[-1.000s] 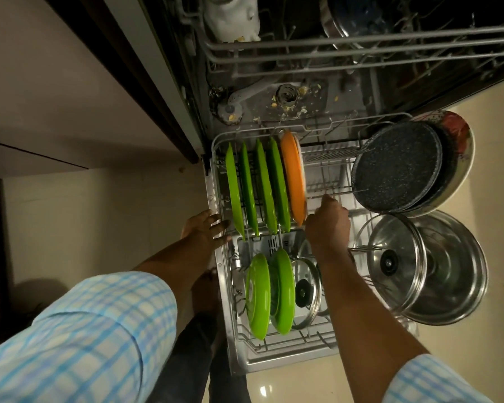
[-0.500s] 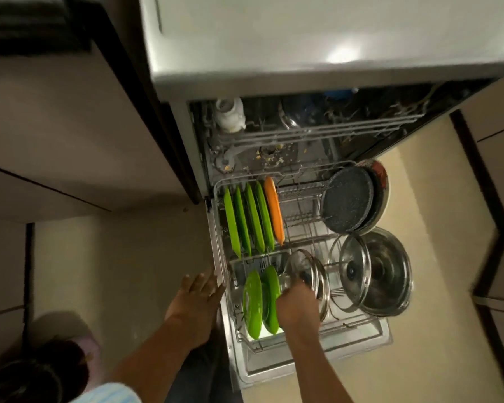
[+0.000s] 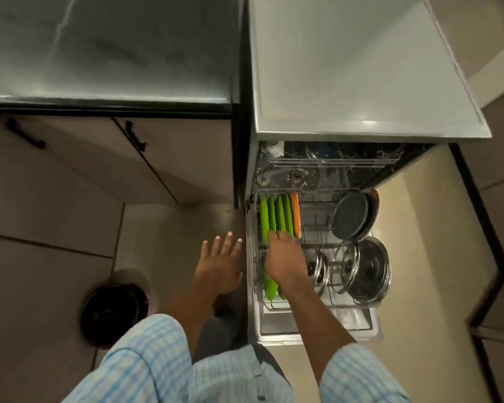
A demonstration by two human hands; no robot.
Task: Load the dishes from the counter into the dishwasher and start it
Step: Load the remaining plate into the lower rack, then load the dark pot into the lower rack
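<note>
Palms down: left hand [image 3: 220, 267], right hand [image 3: 284, 258]

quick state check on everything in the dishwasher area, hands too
dishwasher door, open, folded down
lower rack, pulled out
green plates, standing on edge
orange plate, on edge beside them
dark pan, leaning on edge
steel pot, on its side
left hand, open, fingers spread, beside the rack
right hand, at the green plates, grip unclear

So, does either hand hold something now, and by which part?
The left hand holds nothing, fingers spread. The right hand is at the near rims of the green plates; whether it grips one cannot be told.
</note>
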